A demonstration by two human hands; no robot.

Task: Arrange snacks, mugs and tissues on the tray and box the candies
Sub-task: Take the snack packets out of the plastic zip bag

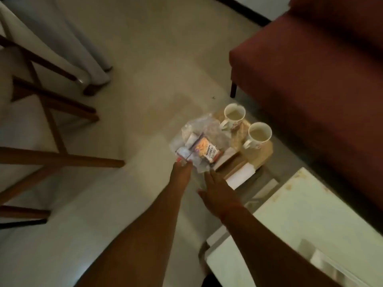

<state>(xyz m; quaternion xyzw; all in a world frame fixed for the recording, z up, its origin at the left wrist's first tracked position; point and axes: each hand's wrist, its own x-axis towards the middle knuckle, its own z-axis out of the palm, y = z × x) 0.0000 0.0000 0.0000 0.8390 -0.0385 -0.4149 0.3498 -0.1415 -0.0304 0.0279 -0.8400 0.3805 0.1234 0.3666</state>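
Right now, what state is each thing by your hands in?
Far mug: upright, filled with pale liquid.
Near mug: upright, filled likewise.
Snack packet: lying flat in a pile of wrappers.
Tray: on the floor, holding both mugs.
Left hand: fingertips at the pile.
Right hand: open, palm down, holding nothing.

Both bare forearms stretch forward and down from the lower edge of the view. The left hand (pixel 182 169) has its fingertips curled downward. The right hand (pixel 219 193) is spread flat, palm down, fingers extended.
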